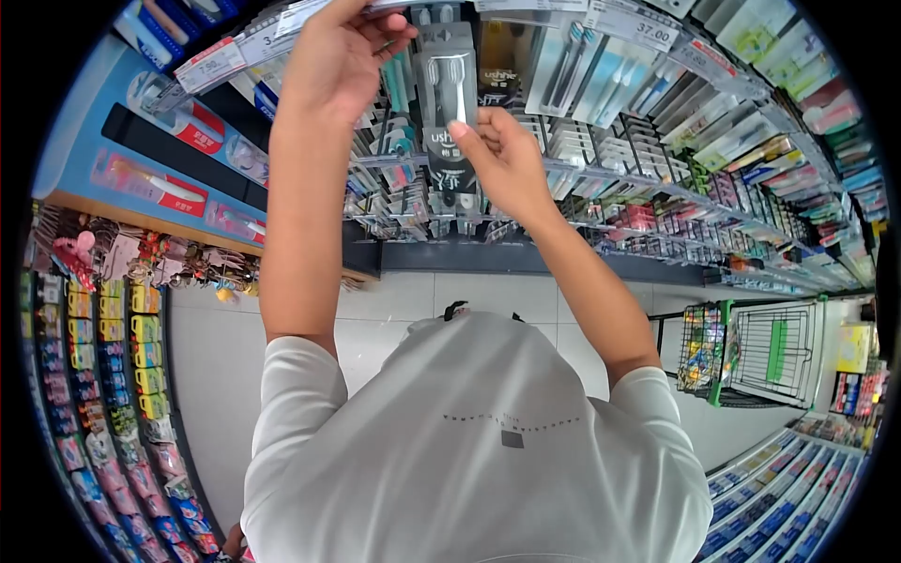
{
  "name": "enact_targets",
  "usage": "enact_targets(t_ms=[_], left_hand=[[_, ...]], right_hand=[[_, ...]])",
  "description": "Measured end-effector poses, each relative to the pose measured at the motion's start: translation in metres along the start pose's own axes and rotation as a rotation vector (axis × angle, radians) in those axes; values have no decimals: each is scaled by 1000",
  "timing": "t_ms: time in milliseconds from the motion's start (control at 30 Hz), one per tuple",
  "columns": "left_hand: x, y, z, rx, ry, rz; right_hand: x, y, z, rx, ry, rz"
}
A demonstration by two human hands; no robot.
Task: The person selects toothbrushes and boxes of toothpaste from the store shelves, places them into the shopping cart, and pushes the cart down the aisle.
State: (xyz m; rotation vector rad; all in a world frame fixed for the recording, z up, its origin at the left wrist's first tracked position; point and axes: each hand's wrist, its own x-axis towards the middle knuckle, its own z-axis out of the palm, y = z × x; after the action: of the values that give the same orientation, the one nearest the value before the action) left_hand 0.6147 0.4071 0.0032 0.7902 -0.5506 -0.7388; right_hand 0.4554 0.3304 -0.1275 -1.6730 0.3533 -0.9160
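Note:
A clear and black toothbrush package [448, 84] hangs upright at the front of the shelf rack, with pale brushes showing through its window. My right hand [502, 158] grips its right edge, thumb on the front and fingers curled behind. Up at the left, near the price-tag rail, my left hand [347, 56] is raised beside the package's top, palm showing, fingers loosely bent and apart. Nothing shows in it, and a gap separates it from the package.
Toothbrush packs [601, 75] hang on hooks to the right, under price tags [631, 23]. A blue display panel [169, 141] stands at the left. On the floor at the right is a green and black shopping cart [770, 347]. Stocked shelves [122, 394] line the lower left.

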Motion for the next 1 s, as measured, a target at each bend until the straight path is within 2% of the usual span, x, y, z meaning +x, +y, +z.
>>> enact_targets(t_ms=[267,367,667,733,1000], left_hand=[[-5,9,9,16,24,41],[-6,10,12,39,24,92],[-4,0,5,15,13,113],[-4,-1,4,20,-2,110],[-7,-3,3,74,-18,121]], right_hand=[[12,-8,14,6,42,-98],[16,-15,14,-62,-45,12],[26,-18,15,-73,30,10],[34,-7,19,-79,102,-127],[34,-7,22,-16,141,-83]])
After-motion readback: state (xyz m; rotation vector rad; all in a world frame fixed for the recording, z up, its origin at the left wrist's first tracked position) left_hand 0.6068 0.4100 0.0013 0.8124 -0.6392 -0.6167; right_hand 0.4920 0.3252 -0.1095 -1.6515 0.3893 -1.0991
